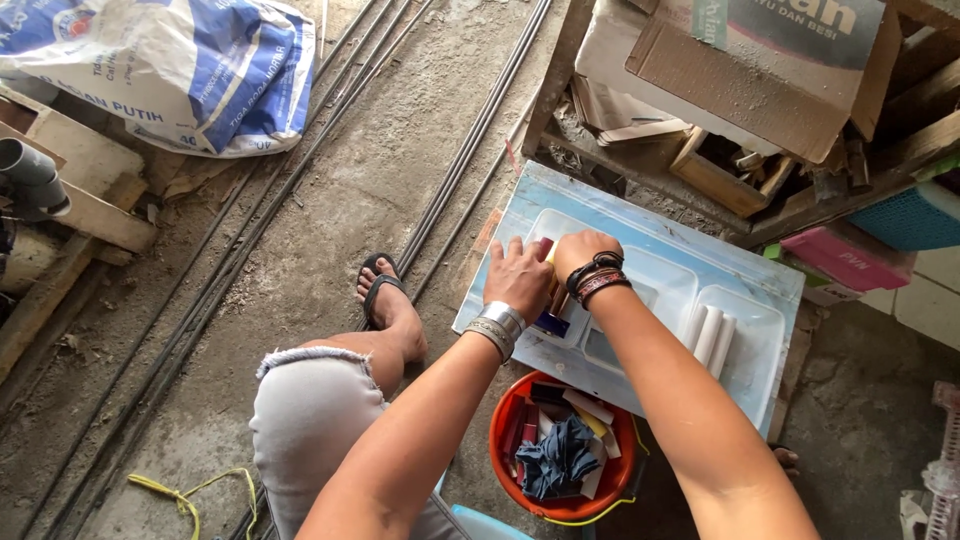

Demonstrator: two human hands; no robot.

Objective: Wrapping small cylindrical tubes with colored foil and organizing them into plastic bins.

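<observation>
Left hand (517, 275) and right hand (580, 252): fingers pressed together onto small coloured blocks (551, 322) in pale blue compartment tray (760, 290); white tubes (709, 336) alongside; orange bucket (500, 425) below

A rough builder's yard or workshop — bare dusty concrete floor (400, 150) with long steel rods (300, 150) lying across it, a mortar sack (200, 70) (blue and white), grey pipe offcuts (30, 175), timber scraps (730, 175) and torn cardboard (760, 70).
</observation>
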